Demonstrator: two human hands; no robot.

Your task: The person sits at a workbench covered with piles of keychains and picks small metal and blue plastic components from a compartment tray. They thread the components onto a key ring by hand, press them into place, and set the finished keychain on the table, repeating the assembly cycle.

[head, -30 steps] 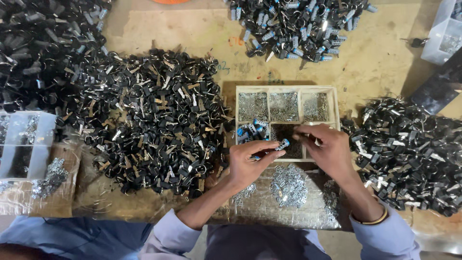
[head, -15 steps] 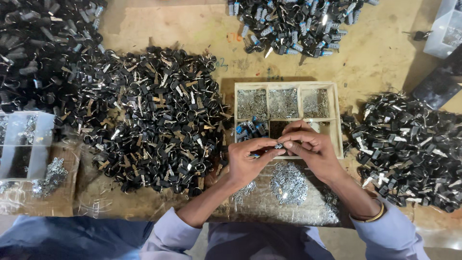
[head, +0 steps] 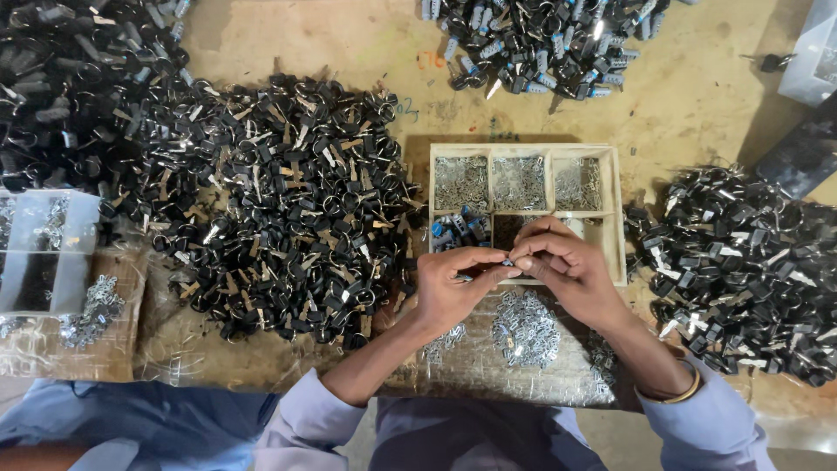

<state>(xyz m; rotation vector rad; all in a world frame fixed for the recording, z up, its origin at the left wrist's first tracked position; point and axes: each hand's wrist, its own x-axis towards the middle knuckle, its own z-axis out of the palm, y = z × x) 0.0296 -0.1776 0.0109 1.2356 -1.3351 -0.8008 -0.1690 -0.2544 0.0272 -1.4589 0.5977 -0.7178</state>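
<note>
My left hand (head: 455, 286) and my right hand (head: 562, 266) meet fingertip to fingertip just in front of a wooden compartment tray (head: 617, 214). Between the fingertips sits a small dark key-like part (head: 506, 261), pinched by both hands; it is mostly hidden. The tray's back compartments hold small silver metal pieces (head: 518, 182), and a front-left compartment holds blue-capped parts (head: 453, 229). Below my hands a heap of small silver pieces (head: 523, 327) lies on a clear plastic sheet.
A large pile of black keys with rings (head: 288, 209) spreads at left. Another black pile (head: 750, 262) lies at right, and a blue-tipped pile (head: 540, 39) at the back. A clear plastic box (head: 44, 253) stands at far left.
My right hand has drawn back from the tray toward my left hand, and the two now meet with fingertips pressed on the small part.
</note>
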